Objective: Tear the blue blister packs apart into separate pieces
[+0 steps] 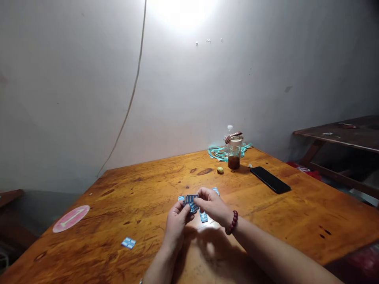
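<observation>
Both hands meet over the wooden table and grip a small dark-blue frame-like piece (191, 198) with a row of rectangular openings. My left hand (177, 221) is closed on its left side, thumb on the near face. At its right end my right hand (211, 204), with a dark red bead bracelet on the wrist, pinches it between thumb and fingers. Small blue-and-white pieces lie around the hands: one (203, 216) just below the right hand, one (215, 191) behind it, one (181, 198) behind the left fingers. Another flat blue-and-white piece (128, 242) lies apart at the left.
On the wooden table (142, 193), a black phone (270, 179) lies at the right. A jar of brown liquid (233, 157), a clear bottle (229, 128), turquoise straps (217, 153) and a small yellowish object (220, 170) are towards the back. A round pink sticker (71, 218) marks the left.
</observation>
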Action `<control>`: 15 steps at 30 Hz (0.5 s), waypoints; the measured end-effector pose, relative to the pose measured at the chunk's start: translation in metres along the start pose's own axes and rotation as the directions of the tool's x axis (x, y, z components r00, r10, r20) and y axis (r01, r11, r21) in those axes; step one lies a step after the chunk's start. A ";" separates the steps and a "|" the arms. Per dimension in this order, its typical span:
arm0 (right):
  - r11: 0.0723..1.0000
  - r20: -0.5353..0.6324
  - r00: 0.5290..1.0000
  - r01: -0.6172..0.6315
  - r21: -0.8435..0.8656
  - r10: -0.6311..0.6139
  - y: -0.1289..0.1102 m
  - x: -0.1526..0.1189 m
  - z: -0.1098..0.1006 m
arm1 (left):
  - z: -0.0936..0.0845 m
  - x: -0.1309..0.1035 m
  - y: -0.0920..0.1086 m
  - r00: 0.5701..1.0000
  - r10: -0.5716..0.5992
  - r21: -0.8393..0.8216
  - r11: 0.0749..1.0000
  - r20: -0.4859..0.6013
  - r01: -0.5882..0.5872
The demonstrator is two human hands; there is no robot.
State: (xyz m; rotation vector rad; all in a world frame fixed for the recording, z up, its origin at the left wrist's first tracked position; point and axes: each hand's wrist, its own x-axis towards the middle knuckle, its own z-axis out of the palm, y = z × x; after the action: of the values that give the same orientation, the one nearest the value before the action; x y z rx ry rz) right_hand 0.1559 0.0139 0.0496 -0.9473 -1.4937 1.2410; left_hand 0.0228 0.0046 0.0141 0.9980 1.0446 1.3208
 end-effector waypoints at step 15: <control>0.989 -0.137 0.987 0.071 -0.128 -0.088 0.043 0.003 0.004 | 0.001 0.004 -0.005 0.992 -0.123 -0.052 0.991 -0.021 0.122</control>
State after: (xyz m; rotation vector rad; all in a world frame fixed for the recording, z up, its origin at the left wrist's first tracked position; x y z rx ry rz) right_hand 0.1506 0.0237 0.0081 -1.0250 -1.4933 1.0120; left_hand 0.0246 0.0089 0.0096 0.8683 1.0683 1.2550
